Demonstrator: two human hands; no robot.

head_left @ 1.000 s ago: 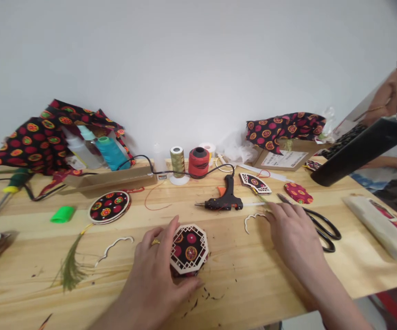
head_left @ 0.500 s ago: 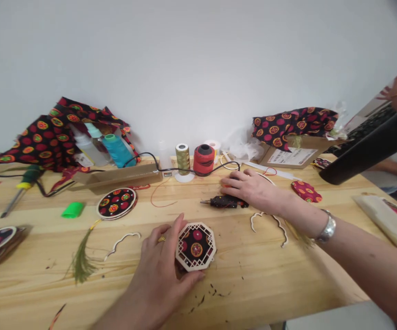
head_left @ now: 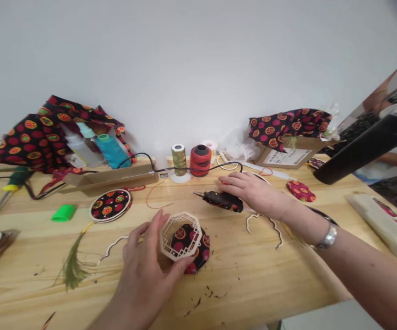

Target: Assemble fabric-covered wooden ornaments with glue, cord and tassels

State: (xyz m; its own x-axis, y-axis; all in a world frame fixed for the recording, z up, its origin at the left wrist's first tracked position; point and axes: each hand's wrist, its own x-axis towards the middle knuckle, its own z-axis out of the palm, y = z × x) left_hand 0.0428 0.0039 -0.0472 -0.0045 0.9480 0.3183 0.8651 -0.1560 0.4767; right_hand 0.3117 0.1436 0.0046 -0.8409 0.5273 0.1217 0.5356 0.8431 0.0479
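My left hand (head_left: 146, 266) pinches an octagonal wooden lattice frame (head_left: 185, 254) between thumb and fingers. The frame is tilted above a black octagonal piece (head_left: 202, 256) covered in red-and-orange patterned fabric, which lies on the table and shows through the opening. My right hand (head_left: 253, 190) curls over the handle side of a black glue gun (head_left: 220, 200), whose nozzle points left. Much of the handle is hidden under the fingers. Thin scalloped wooden strips (head_left: 276, 229) lie close to both hands.
A round fabric ornament (head_left: 111, 205) with a green tassel (head_left: 74, 266) and a bright green cap (head_left: 63, 213) are left. Thread spools (head_left: 200, 160), a black cable (head_left: 215, 168) and cardboard boxes (head_left: 116, 176) line the wall. A black tube (head_left: 359, 149) and another person's arm are right.
The lattice frame has come up and left off the fabric octagon in my left hand, uncovering the octagon. The glue gun has turned slightly under my right hand, its nozzle lifting a little.
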